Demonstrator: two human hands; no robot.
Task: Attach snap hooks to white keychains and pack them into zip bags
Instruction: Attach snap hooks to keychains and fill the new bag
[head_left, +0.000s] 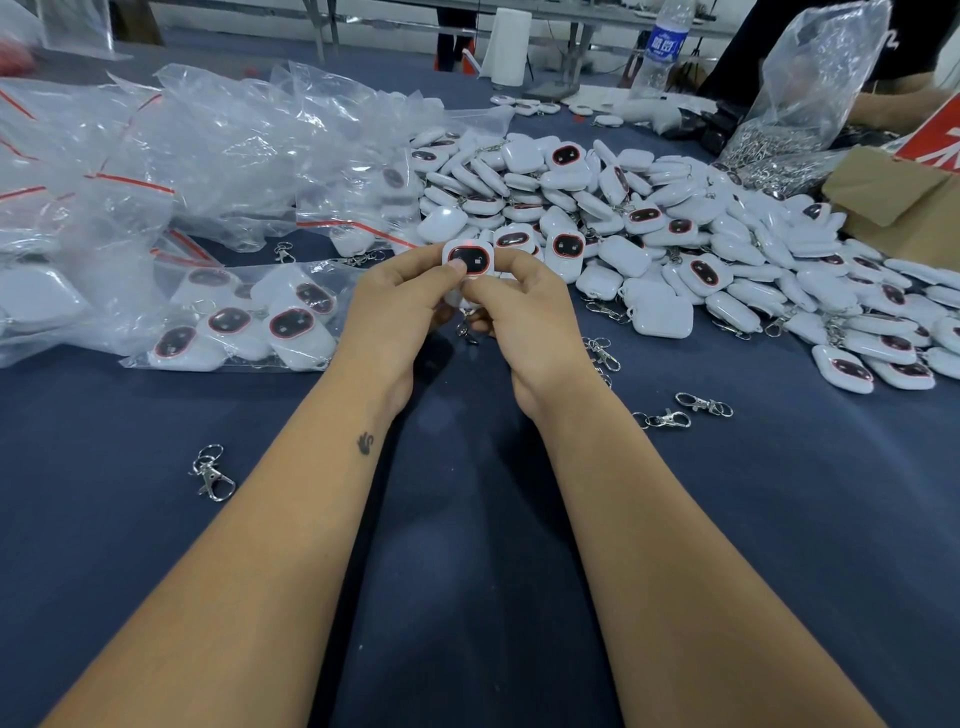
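Both hands together at frame centre: left hand (400, 306) and right hand (524, 306) pinching one white keychain (468, 258), snap hook (466, 330) dangling below. Keychain pile (649, 228) upper right, zip bags (171, 156) upper left, loose hooks (212, 475) on blue table (467, 519)

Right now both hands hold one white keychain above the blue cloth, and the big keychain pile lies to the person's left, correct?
Not quite: the head view shows the keychain pile on the person's right. Both the left hand and right hand do hold one white keychain above the blue cloth.
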